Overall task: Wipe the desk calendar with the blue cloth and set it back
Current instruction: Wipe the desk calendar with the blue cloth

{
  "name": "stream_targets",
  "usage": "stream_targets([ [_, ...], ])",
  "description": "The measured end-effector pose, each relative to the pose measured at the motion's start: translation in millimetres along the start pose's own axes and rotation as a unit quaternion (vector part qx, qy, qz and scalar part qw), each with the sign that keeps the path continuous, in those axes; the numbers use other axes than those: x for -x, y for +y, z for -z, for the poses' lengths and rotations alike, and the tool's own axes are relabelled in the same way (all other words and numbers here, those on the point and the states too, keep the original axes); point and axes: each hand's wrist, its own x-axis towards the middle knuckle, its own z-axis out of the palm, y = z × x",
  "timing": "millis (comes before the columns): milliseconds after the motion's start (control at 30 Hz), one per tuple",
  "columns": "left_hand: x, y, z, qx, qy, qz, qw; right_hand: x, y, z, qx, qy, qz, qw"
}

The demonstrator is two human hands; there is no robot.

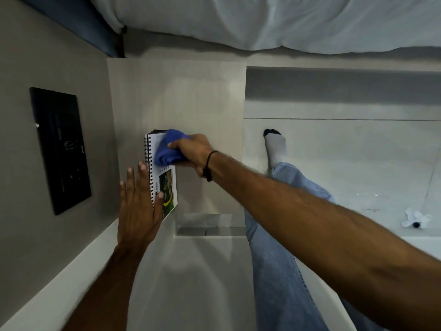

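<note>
A spiral-bound desk calendar point(167, 187) stands on the pale wooden bedside top point(202, 91), near the wall on the left. My right hand point(193, 151) grips a bunched blue cloth point(169, 148) and presses it against the upper part of the calendar's front page. My left hand point(138, 201) rests flat against the calendar's spiral side, fingers spread, with the thumb lying on the page's lower edge. The cloth hides part of the printed page.
A black switch panel point(60, 149) is set into the grey wall at the left. A bed with white bedding point(286, 20) lies beyond the bedside top. My jeans-clad leg and socked foot point(275, 146) are on the floor at the right, near a crumpled white scrap point(416, 218).
</note>
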Motion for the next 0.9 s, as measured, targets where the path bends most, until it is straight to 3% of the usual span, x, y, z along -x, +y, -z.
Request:
stream_targets([
  [133,0,1,0,0.006,0.005,-0.001,1.0,2,22,-7,0.185,-0.014,0.026,0.982],
  [267,-1,0,0,0.02,-0.002,0.002,1.0,0,5,-7,0.058,-0.049,-0.014,0.997],
  [333,0,-1,0,0.01,-0.003,-0.005,1.0,-2,-2,-3,-0.042,-0.036,-0.029,0.998],
  [400,0,-1,0,0.006,-0.005,-0.005,1.0,-4,2,-3,-0.064,-0.003,-0.026,0.998],
  [500,0,0,0,0.015,-0.008,0.005,1.0,-5,19,-9,0.12,0.019,0.0,0.993],
  [567,-1,1,0,0.022,-0.006,0.01,1.0,-2,23,-14,0.185,0.0,0.006,0.983],
  [667,0,-1,-1,0.011,0.003,0.0,1.0,0,4,-10,0.067,-0.038,-0.011,0.997],
  [767,0,-3,-3,0.004,0.016,-0.011,1.0,0,-10,-1,-0.068,-0.022,-0.019,0.997],
  [800,0,-3,-4,0.006,0.019,-0.011,1.0,-1,-8,-2,-0.056,-0.003,-0.009,0.998],
  [900,-1,-5,-7,0.008,0.023,-0.016,1.0,0,2,-13,0.126,0.041,0.036,0.991],
])
